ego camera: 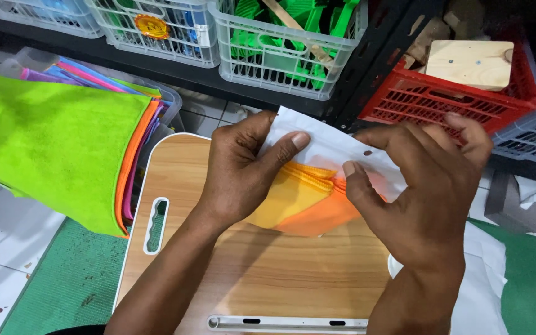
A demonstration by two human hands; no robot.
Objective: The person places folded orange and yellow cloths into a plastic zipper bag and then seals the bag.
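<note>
Both hands hold a clear plastic bag [327, 146] with a white top strip above a small wooden lap table [262, 267]. Inside the bag sits a folded orange and yellow cloth [299, 201]. My left hand [237, 174] grips the bag's left side, thumb pressed on the white strip. My right hand [423, 186] pinches the bag's right side, thumb on the plastic over the cloth.
A stack of cloths with a lime green one on top [51, 142] lies over a clear bin at left. White baskets [286, 43] and a red crate with wooden blocks [460, 87] stand on the shelf behind. A green mat [63, 285] covers the floor.
</note>
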